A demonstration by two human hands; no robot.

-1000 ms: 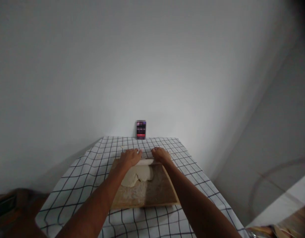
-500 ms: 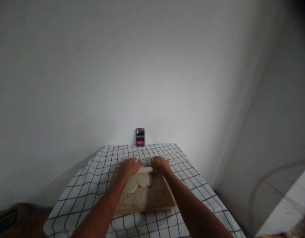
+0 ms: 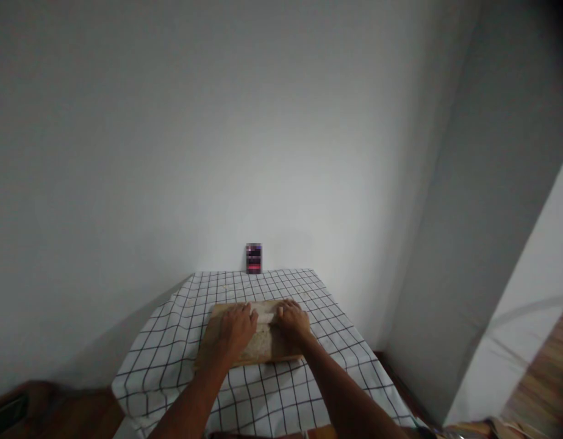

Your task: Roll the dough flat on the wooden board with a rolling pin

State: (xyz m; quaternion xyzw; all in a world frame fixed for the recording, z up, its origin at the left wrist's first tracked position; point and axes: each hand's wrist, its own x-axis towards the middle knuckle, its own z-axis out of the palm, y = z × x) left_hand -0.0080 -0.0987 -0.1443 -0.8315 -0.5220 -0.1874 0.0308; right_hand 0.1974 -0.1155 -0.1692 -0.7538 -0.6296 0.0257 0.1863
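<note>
Both hands, left (image 3: 236, 326) and right (image 3: 293, 319), now drawn back toward the near part of the board (image 3: 208, 344), rolling pin (image 3: 265, 317) along with them. Dough (image 3: 261, 341) mostly covered now. View pulled back and higher.

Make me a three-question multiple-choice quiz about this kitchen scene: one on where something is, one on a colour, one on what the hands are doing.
1. Where does the small dark box stand?
A. on the wooden board
B. at the table's far edge, by the wall
C. on the floor

2. What pattern is the tablecloth?
A. white with black grid lines
B. plain red
C. green stripes

3. How are the hands placed?
A. both raised in the air
B. one under the table
C. both pressed on a pale roller over the board

Answers: 1 B, the small dark box stands against the wall. 2 A, the tablecloth shows it. 3 C, the left hand and right hand press the roller over the wooden board.
</note>
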